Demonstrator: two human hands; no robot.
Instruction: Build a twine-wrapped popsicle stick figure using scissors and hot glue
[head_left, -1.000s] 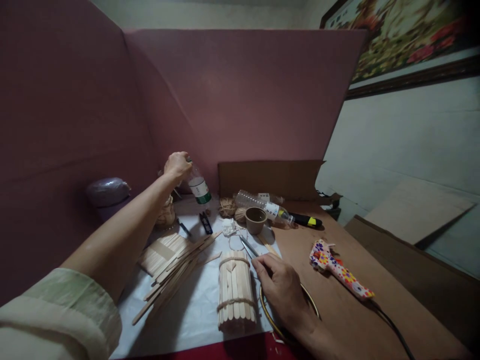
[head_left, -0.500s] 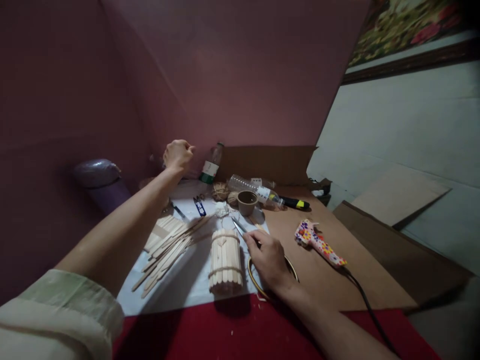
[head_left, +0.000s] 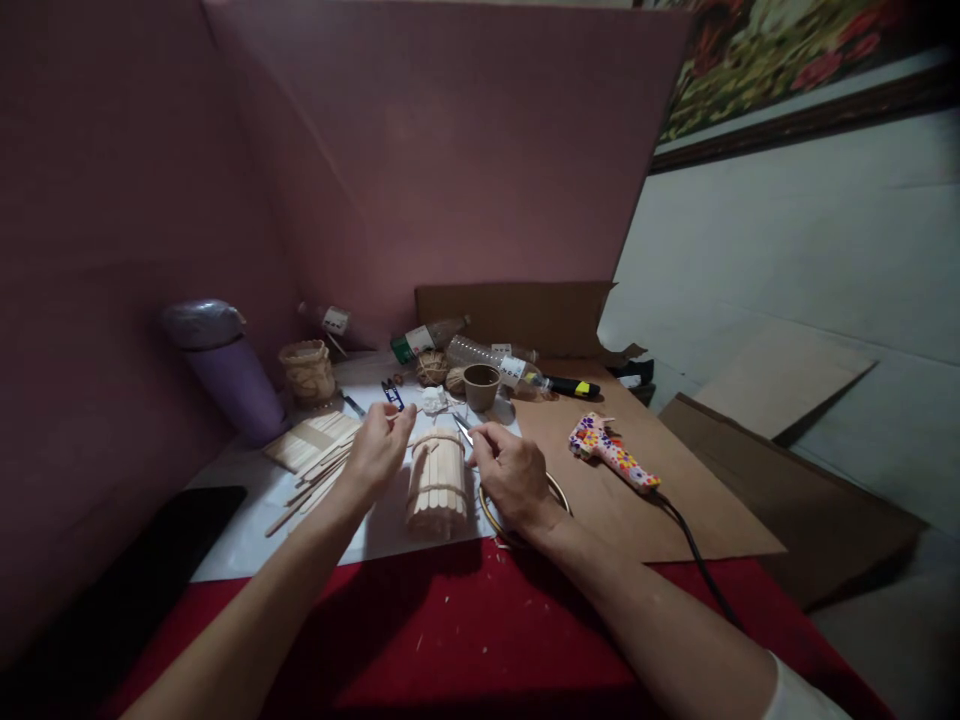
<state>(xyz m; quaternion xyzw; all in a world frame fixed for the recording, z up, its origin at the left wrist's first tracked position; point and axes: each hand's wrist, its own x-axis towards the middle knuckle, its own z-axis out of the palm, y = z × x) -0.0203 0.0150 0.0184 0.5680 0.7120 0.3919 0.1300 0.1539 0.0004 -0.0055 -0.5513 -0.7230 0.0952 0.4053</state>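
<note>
A cylinder of upright craft sticks [head_left: 436, 490], bound by two bands of twine, lies tilted on a white sheet between my hands. My left hand [head_left: 381, 445] is closed in a pinch just left of its top; what the fingertips hold is too small to make out. On the other side, my right hand [head_left: 516, 478] grips scissors [head_left: 463, 428] with gold loop handles, the blades pointing away toward the cylinder's upper edge. Loose craft sticks [head_left: 319, 480] are spread beside my left forearm, next to a flat panel of joined sticks [head_left: 307, 443].
Behind the cylinder are twine balls [head_left: 431, 368], a brown cup [head_left: 481, 388], plastic bottles [head_left: 480, 355] and a blue thread snipper [head_left: 392, 394]. A flower-patterned glue gun [head_left: 611, 455] lies on cardboard [head_left: 675, 525] at right. A stick-covered pot [head_left: 307, 372] and purple roll [head_left: 236, 390] stand left.
My left hand has come down from the back left to beside the cylinder. The green-labelled bottle has tipped from steeply leaning to nearly flat. My right hand keeps the scissors; the view has shifted.
</note>
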